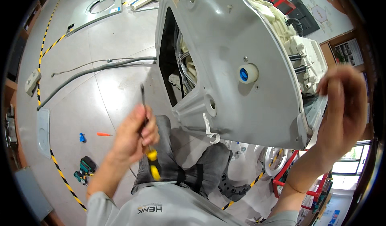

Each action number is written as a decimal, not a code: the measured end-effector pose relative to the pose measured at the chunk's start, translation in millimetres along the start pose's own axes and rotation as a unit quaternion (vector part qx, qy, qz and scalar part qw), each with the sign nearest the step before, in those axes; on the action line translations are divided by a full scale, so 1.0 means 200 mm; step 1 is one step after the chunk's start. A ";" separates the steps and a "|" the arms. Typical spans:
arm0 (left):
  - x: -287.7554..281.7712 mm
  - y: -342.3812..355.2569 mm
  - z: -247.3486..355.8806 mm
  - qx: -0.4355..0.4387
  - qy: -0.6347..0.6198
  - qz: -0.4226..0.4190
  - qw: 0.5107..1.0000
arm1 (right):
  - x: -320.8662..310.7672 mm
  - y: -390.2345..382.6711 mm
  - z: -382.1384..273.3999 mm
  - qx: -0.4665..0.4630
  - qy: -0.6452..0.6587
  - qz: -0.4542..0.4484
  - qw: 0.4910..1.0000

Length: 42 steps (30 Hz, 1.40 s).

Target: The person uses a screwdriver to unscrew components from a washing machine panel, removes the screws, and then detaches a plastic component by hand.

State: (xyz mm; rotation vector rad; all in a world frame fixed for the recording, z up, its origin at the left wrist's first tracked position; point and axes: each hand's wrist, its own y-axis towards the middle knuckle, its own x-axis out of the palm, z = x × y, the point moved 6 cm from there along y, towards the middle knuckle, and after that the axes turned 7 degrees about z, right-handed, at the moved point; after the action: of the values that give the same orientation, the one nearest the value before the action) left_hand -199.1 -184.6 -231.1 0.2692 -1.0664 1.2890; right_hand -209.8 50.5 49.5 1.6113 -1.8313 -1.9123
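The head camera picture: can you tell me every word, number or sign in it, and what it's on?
Grey shirt: dark lettering on the chest, but I won't copy it out.
Flat metal panel with a round hole: blue-and-white sticker, too small to read.
White sheet at the right side: print too small to read.

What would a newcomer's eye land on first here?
Probably the large grey panel filling the upper middle, with a white, blue-centred fitting on its face. Next, the yellow-and-black screwdriver in the left hand, lower left of the panel. The right hand is raised near the panel's right end.
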 end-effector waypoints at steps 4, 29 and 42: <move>-0.22 -0.09 -0.51 -0.213 -0.181 0.096 0.955 | 0.12 -0.10 -0.16 0.017 -0.038 -0.099 0.994; 0.29 -0.08 0.02 0.140 0.367 -0.234 0.889 | 0.32 0.06 -0.19 0.068 0.002 -0.241 0.968; 0.30 -0.09 0.05 0.217 0.411 -0.228 0.856 | 0.30 0.05 -0.13 0.129 0.064 -0.227 0.963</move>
State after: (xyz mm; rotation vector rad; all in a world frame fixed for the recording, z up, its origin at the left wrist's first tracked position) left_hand -195.0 -158.3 -172.8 0.2499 0.0404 1.0228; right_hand -225.9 -9.9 25.5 2.3554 -1.8403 -1.7025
